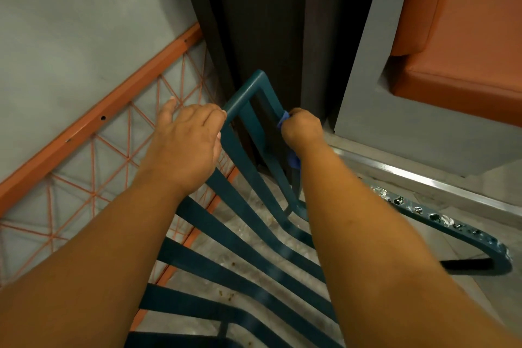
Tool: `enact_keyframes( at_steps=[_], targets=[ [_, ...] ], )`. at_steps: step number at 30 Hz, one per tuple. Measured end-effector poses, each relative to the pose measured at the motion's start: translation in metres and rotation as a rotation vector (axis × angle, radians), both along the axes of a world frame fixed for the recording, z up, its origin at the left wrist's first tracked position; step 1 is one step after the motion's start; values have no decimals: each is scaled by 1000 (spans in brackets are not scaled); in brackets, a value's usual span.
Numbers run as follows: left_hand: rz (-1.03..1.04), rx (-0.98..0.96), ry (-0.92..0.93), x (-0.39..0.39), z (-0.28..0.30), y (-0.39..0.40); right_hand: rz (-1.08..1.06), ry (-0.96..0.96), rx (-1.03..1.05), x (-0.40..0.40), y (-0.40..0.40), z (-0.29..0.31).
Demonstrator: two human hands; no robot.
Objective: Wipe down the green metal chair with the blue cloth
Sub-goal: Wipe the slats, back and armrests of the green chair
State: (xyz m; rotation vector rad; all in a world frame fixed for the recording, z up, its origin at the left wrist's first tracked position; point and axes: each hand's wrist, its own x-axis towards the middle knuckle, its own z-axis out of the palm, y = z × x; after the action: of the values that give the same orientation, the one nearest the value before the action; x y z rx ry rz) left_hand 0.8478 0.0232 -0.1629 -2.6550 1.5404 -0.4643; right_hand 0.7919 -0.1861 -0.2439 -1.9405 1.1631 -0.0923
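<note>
Grey wall (pixel 70 22) fills the left side, crossed by an orange metal frame (pixel 99 121) strung with orange cord. Just right of it, the left hand (pixel 187 141) rests on the top bar of the green metal chair (pixel 243 200), fingers curled over the bar's left end. Dark curtain (pixel 254 22) hangs behind. On the chair's right upright, the right hand (pixel 302 130) is clenched around the blue cloth (pixel 284 121), pressing it to the metal. Farther right sits an orange cushion (pixel 466 51) in a grey bench (pixel 367 93).

Head view, steeply downward, close.
</note>
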Motion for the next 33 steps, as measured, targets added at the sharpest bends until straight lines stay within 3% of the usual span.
enact_keyframes(
  at_steps=[3, 6, 12, 17, 21, 23, 24, 27, 29, 33],
  targets=[
    [-2, -14, -6, 0, 1, 0, -212, -403, -17, 4, 36, 4],
    [2, -10, -5, 0, 0, 0, -280, -753, -62, 7, 80, 11],
    [-3, -18, -7, 0, 0, 0, -207, -901, -311, 2, 96, -3],
    [1, 1, -22, -1, 1, 0, -32, -748, -344, -14, 130, -37],
    [1, 0, -22, 0, 3, 0, -188, -462, -38, -35, 124, -58],
    [0, 1, -20, 0, 2, 0, -328, -506, 87, -35, 122, -44],
    [-2, -3, -22, 0, 1, 0, -343, -596, 54, -33, 126, -32],
    [-5, -10, -30, 2, 1, 0, -98, -862, -170, -22, 155, -5],
    [-3, -7, -23, 1, 1, 0, -4, -838, -197, -21, 173, -11],
    [-11, -14, -25, -1, 1, 0, -102, -595, -43, -42, 155, -40]
  ],
)
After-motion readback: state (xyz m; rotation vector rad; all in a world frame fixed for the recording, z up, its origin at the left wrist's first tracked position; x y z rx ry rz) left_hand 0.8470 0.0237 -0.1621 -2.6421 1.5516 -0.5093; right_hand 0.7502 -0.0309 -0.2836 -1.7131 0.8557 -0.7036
